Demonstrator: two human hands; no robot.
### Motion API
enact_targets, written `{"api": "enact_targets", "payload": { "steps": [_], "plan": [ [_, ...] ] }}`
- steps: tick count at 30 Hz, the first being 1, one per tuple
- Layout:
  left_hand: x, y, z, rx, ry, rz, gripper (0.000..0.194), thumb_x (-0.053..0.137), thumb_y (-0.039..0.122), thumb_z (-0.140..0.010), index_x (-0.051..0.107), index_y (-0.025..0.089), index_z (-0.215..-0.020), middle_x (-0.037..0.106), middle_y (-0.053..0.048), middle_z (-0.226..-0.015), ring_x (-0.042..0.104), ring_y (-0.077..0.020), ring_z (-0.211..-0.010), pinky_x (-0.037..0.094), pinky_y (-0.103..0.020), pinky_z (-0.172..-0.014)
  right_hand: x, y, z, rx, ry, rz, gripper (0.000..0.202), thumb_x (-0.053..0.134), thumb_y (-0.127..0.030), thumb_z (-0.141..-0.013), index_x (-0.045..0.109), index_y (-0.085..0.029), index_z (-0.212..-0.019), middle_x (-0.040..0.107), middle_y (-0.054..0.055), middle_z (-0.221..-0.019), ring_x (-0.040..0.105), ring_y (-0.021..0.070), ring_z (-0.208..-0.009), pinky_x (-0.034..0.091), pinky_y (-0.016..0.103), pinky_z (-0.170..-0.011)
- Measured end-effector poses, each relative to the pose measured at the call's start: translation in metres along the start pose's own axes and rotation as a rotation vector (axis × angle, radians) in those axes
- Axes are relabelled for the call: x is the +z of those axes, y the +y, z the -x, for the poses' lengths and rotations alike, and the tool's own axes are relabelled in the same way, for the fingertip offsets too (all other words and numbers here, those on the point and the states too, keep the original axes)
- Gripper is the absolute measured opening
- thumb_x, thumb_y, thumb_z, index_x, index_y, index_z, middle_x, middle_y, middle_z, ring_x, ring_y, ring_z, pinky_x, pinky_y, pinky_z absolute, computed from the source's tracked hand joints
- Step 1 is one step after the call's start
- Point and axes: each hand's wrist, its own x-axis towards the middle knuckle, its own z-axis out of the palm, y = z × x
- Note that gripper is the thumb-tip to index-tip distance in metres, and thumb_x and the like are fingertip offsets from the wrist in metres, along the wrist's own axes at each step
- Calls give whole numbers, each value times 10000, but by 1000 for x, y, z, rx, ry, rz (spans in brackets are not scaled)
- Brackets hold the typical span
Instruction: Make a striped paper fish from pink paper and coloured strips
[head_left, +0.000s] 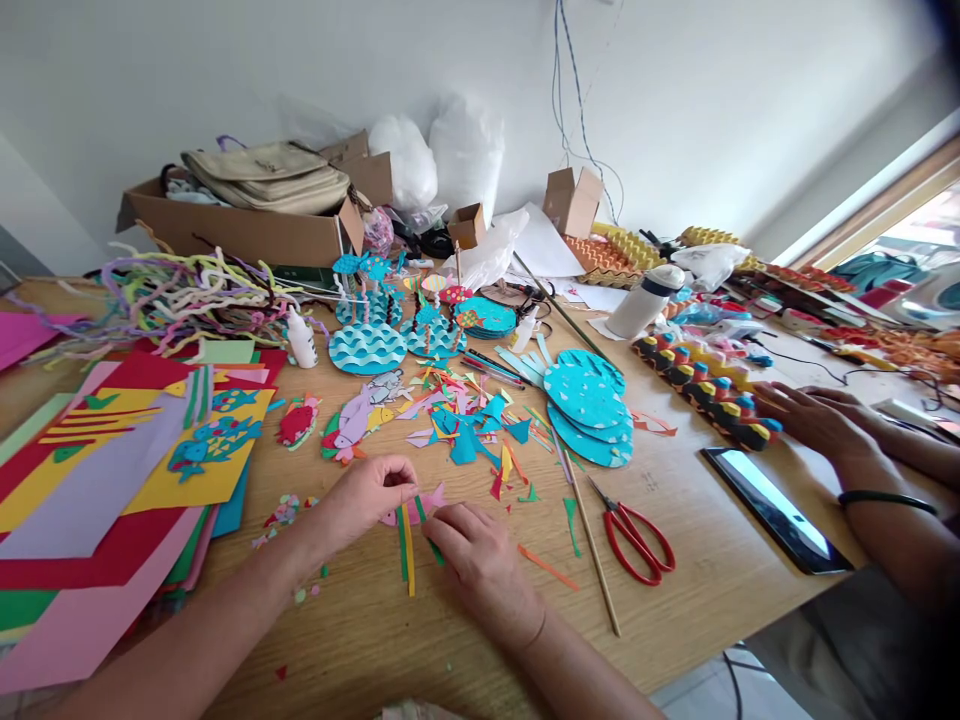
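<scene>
Near the table's front, a pink paper fish (436,500) lies between my two hands, partly covered by them. My left hand (386,485) is closed at the fish's left side, its fingertips pinching the top of a thin green strip (421,508). At the fish's right, my right hand (469,545) has its fingers curled over the lower part of the same green strip. A yellow strip (410,560) and another green strip (402,545) hang side by side below my left hand. Paper scraps (465,430) are strewn beyond the hands.
Red-handled scissors (637,545) and a wooden stick (592,545) lie to the right, near a black tablet (776,510). Another person's hands (817,425) rest by a painted egg-carton strip (701,395). Coloured paper sheets (112,470) cover the left. White glue bottle (301,340) stands behind.
</scene>
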Motion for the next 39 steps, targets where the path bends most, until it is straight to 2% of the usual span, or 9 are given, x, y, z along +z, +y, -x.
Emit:
{"api": "enact_targets", "payload": {
  "steps": [6,13,39],
  "plan": [
    [-7,-2,-6,82,68,-260,146,478,250,-692,528,185,-571,484,46,-557,440,-129,-576,312,-237,-541,9,0,-1,36,-96,35,141,476,-78,-813,586,-166,-823,631,33,-800,548,157,-710,420,243,-624],
    [-4,-6,-9,122,126,-423,103,523,118,-647,522,188,-571,490,41,-609,470,-129,-603,327,-232,-552,12,-3,1,44,-169,99,112,485,-114,-837,578,-175,-848,610,36,-821,514,163,-740,416,255,-651],
    [-3,-9,-9,137,128,-520,108,518,129,-669,518,194,-582,506,15,-650,496,-154,-645,332,-254,-579,13,-3,2,5,-202,154,80,513,-116,-828,563,-170,-798,553,19,-788,456,152,-733,369,260,-651]
  ]
}}
